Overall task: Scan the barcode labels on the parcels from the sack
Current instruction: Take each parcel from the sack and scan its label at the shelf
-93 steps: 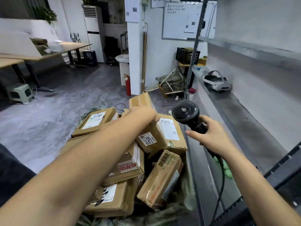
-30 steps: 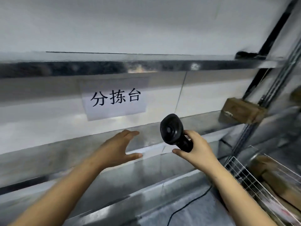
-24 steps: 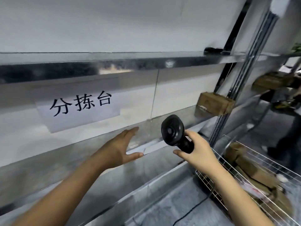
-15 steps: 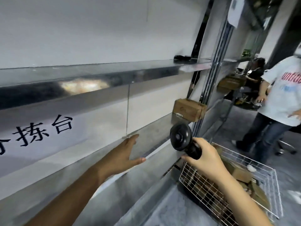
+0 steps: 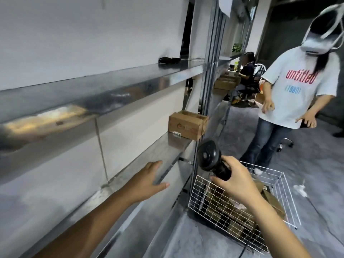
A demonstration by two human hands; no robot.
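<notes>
Steel shelving [image 5: 115, 84] runs along the wall at our left, its lower shelf [image 5: 163, 151] bare but for one cardboard parcel [image 5: 187, 125] standing at the far end beside the upright post [image 5: 208, 90]; our left hand [image 5: 149, 180] hovers over that shelf's front edge, fingers straight and spread, holding nothing; our right hand [image 5: 236, 185] curls round the handle of a black barcode scanner [image 5: 210, 158], head raised toward the parcel; below it a white wire basket [image 5: 284, 185] on the floor holds more brown parcels [image 5: 270, 198]; at far right a person in a white printed T-shirt [image 5: 301, 90] and jeans stands wearing a headset [image 5: 188, 40]; another person [image 5: 246, 69] sits behind.
</notes>
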